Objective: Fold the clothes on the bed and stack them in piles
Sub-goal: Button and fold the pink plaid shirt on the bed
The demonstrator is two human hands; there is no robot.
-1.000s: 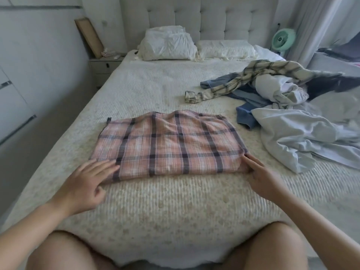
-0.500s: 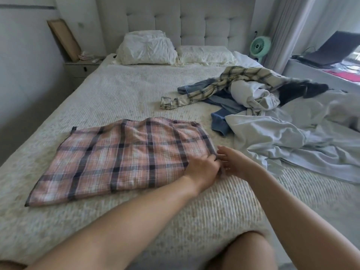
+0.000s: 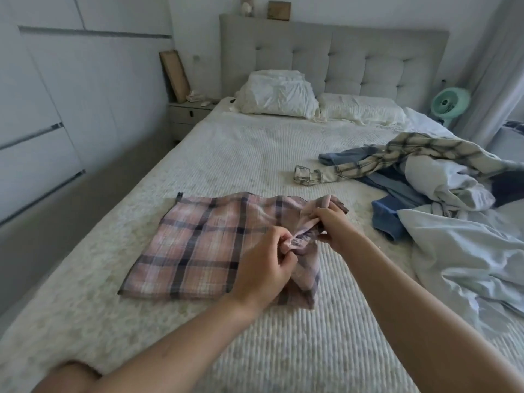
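Note:
A pink plaid garment [image 3: 198, 245] lies partly folded in the middle of the bed [image 3: 255, 154]. Its right edge is lifted and bunched. My left hand [image 3: 263, 268] pinches that edge near its lower part. My right hand [image 3: 334, 225] grips the same edge a little farther up. A heap of unfolded clothes sits to the right: a cream plaid shirt [image 3: 397, 154], blue garments [image 3: 388, 219] and pale blue cloth [image 3: 465, 251].
Two pillows [image 3: 278, 95] lean on the grey padded headboard [image 3: 340, 61]. A nightstand [image 3: 190, 114] with a leaning frame stands left of the bed. A mint fan [image 3: 450, 102] stands at the right. White cupboards line the left wall.
Both hands left the near corners, came together at the garment's right edge and lifted it off the bed. The camera has tilted upward.

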